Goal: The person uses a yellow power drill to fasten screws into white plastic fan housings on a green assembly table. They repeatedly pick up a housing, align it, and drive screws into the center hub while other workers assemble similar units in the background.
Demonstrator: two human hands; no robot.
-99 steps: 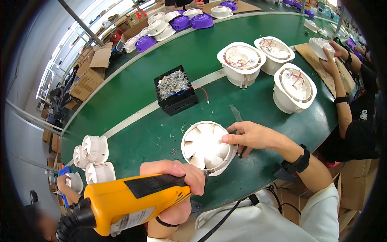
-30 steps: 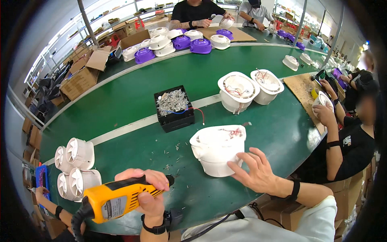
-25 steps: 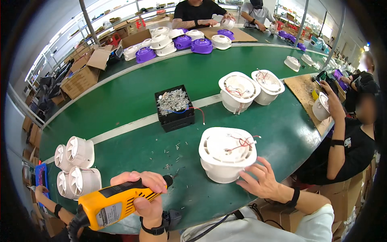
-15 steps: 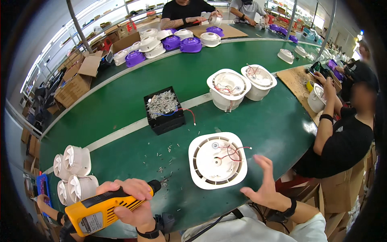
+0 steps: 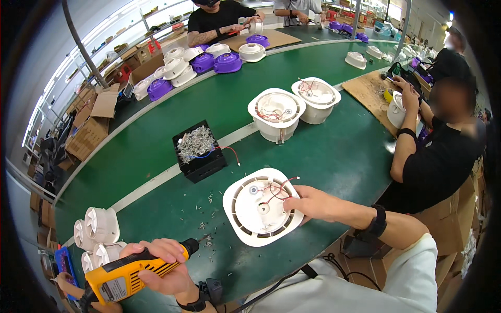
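Note:
My left hand point(image 5: 171, 276) is wrapped round a yellow and black electric screwdriver point(image 5: 116, 279). Its dark chuck points right, over the green table, with no contact with any part. In front of me sits a white round-cornered plastic housing point(image 5: 249, 215), slotted ring and interior facing up. Red and dark wires with small white plugs lie inside it. My right hand point(image 5: 315, 203) grips the housing's right rim, thumb over the edge; the other fingers are mostly hidden behind it. Loose screws point(image 5: 207, 237) are scattered on the table between screwdriver and housing.
A black bin point(image 5: 201, 164) heaped with screws stands beyond the housing. Two more white housings point(image 5: 276, 117) stand farther right, and white fan parts point(image 5: 102, 224) cluster at left. A co-worker point(image 5: 433, 151) handles a white housing at right. White and purple covers point(image 5: 228, 62) line the far side.
My right hand has moved in from beside the housing and taken hold of its right rim. The housing is turned slightly. The view has shifted a little; the screwdriver stays in my left hand.

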